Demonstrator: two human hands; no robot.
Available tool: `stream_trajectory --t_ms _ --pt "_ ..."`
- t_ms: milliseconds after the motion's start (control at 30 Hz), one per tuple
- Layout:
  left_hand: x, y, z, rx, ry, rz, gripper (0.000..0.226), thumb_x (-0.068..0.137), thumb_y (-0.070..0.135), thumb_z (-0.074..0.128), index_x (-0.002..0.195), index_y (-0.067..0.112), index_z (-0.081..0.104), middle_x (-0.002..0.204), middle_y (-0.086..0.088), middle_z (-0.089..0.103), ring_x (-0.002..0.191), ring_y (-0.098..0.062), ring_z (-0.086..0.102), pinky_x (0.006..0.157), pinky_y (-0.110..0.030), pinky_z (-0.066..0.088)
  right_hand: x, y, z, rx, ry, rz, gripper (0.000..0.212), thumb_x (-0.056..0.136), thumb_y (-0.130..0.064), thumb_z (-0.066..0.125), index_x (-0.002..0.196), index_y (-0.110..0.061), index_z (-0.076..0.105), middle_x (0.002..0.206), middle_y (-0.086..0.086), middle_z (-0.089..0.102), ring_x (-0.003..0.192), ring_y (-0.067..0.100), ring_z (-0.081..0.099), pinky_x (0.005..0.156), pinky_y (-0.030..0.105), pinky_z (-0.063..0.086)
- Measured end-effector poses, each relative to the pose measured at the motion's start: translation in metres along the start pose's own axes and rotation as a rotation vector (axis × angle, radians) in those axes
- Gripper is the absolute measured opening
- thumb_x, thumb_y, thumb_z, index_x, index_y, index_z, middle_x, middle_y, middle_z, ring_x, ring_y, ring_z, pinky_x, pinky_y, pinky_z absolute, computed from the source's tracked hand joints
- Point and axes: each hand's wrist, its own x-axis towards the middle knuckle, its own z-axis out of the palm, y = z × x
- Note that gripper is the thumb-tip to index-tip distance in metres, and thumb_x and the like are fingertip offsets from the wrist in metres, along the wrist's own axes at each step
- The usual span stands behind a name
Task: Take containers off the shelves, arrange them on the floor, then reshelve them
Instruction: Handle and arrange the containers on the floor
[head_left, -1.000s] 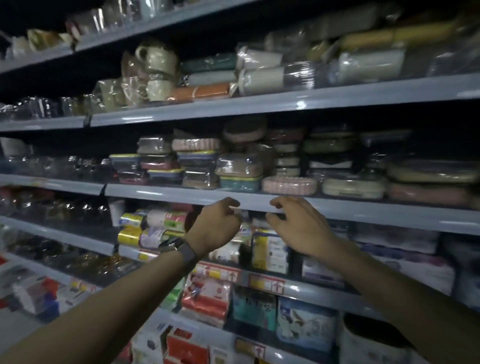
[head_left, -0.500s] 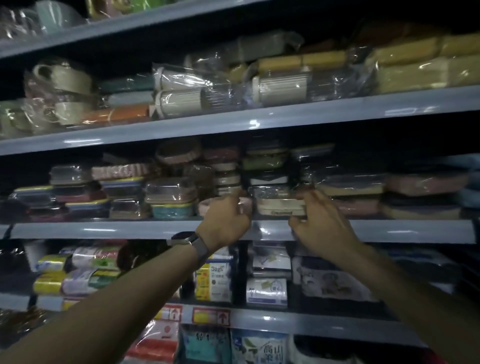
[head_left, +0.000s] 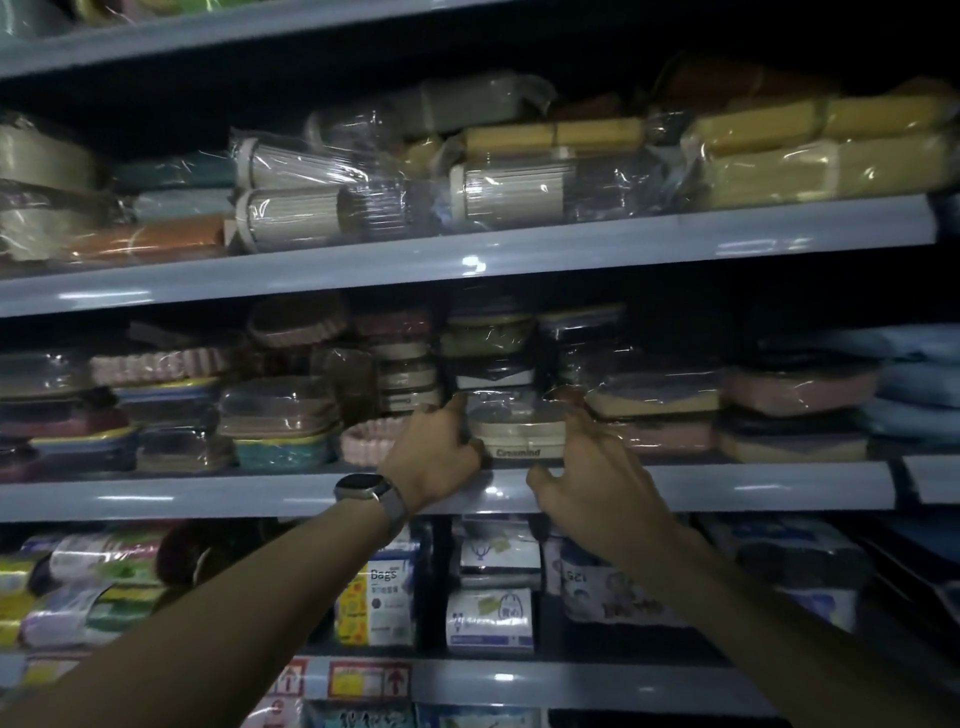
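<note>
Now both my hands have closed in on the cream container (head_left: 519, 439) marked "Creamind", which sits at the front of the middle shelf (head_left: 208, 493), at the bottom of a stack of wrapped boxes. Half a second ago my hands were only arriving at its ends, the left one still partly over the pink scalloped dish (head_left: 363, 441). That dish now lies clear at the 9 o'clock side of my knuckles. My left hand (head_left: 431, 452) is at the container's 9 o'clock end, fingers curled round that end and thumb raised toward 12 o'clock against the stack. My right hand (head_left: 587, 467) is at the 3 o'clock end, fingers spread and fairly straight, laid along the side under the crinkled wrap, with the thumb splayed toward 9 o'clock just over the shelf's grey lip. The container rests flat on the shelf between the two hands, a dark wrapped box (head_left: 493, 374) on top of it at 12 o'clock. The watch (head_left: 363, 488) on my left wrist sits level with the shelf edge
</note>
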Motion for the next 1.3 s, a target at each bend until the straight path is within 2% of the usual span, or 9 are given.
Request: stream_trajectory --t_ms 233,467,633,733,833,900,1000,1167,1300 --pt "0.004 0.003 0.008 -0.071 -0.003 -0.065 0.017 0.086 0.02 0.067 0.103 0.018 0.07 0.088 0.002 0.073 0.079 -0.016 0.066 0.061 -0.018 0.046 0.002 -0.005 0.005 0.237 -0.036 0.082 0.089 0.065 -0.058 0.047 0.148 -0.027 0.039 0.155 0.002 0.045 0.13 0.029 0.054 0.103 0.051 0.052" --pt "-0.006 0.004 0.003 -0.276 0.115 -0.083 0.018 0.084 0.011 0.071 0.098 0.021 0.074 0.083 0.005 0.077 0.075 -0.01 0.07 0.056 -0.012 0.05 0.001 -0.007 0.006 0.611 0.02 0.162 0.039 0.074 -0.033 0.064 0.113 -0.035 0.063 0.103 -0.008 0.073 0.098 0.018 0.07 0.085 0.042 0.057" --pt "-0.018 0.004 0.004 -0.498 0.257 -0.152 0.046 0.085 0.017 0.074 0.131 0.016 0.07 0.098 0.006 0.08 0.086 -0.013 0.076 0.076 -0.035 0.064 -0.003 -0.013 0.007 0.804 0.052 0.183 0.043 0.074 -0.035 0.065 0.116 -0.041 0.068 0.105 -0.013 0.076 0.104 0.017 0.069 0.099 0.056 0.054" --pt "-0.022 0.008 0.007 -0.628 0.329 -0.168 0.058 0.084 0.017 0.076 0.14 0.012 0.062 0.118 0.003 0.076 0.095 0.0 0.072 0.084 -0.021 0.061 -0.005 -0.017 0.008 0.838 0.097 0.163 0.039 0.072 -0.031 0.063 0.111 -0.036 0.069 0.108 -0.008 0.073 0.103 0.019 0.069 0.097 0.057 0.055" --pt "-0.022 0.016 0.008 -0.804 0.378 -0.194 0.054 0.088 0.012 0.074 0.14 0.012 0.062 0.117 0.012 0.069 0.083 0.021 0.062 0.072 0.0 0.049 -0.01 -0.021 0.008 0.866 0.094 0.153 0.046 0.073 -0.031 0.064 0.118 -0.035 0.068 0.117 -0.008 0.071 0.107 0.018 0.067 0.098 0.057 0.055" --pt "-0.023 0.019 0.008 -0.936 0.417 -0.23 0.056 0.084 0.019 0.077 0.138 0.012 0.064 0.116 0.013 0.07 0.093 0.013 0.065 0.082 -0.009 0.054 -0.013 -0.021 0.009 0.883 0.086 0.138 0.062 0.071 -0.035 0.065 0.133 -0.034 0.062 0.133 -0.008 0.065 0.112 0.015 0.066 0.101 0.055 0.054" --pt "-0.025 0.021 0.01 -1.119 0.48 -0.32 0.059 0.076 0.03 0.081 0.13 0.01 0.07 0.116 0.003 0.076 0.105 -0.015 0.073 0.096 -0.042 0.06 -0.02 -0.02 0.01 0.922 0.098 0.089 0.068 0.074 -0.027 0.063 0.142 -0.029 0.058 0.142 -0.002 0.059 0.104 0.012 0.069 0.095 0.044 0.058" --pt "-0.029 0.016 0.012 -1.221 0.578 -0.469 0.049 0.067 0.037 0.095 0.106 0.011 0.081 0.097 0.005 0.081 0.097 -0.017 0.076 0.092 -0.045 0.061 -0.03 -0.026 0.015 0.958 0.112 0.054 0.073 0.077 -0.025 0.065 0.148 -0.032 0.052 0.154 -0.004 0.05 0.127 0.013 0.062 0.105 0.044 0.054" --pt "-0.04 0.007 0.002 -1.27 0.618 -0.553 0.036 0.057 0.034 0.095 0.088 0.02 0.084 0.094 0.001 0.081 0.096 -0.022 0.076 0.092 -0.046 0.061 -0.026 -0.03 0.019 0.941 0.174 0.055 0.049 0.094 -0.019 0.065 0.141 -0.032 0.06 0.144 -0.012 0.052 0.118 0.002 0.061 0.101 0.034 0.052"
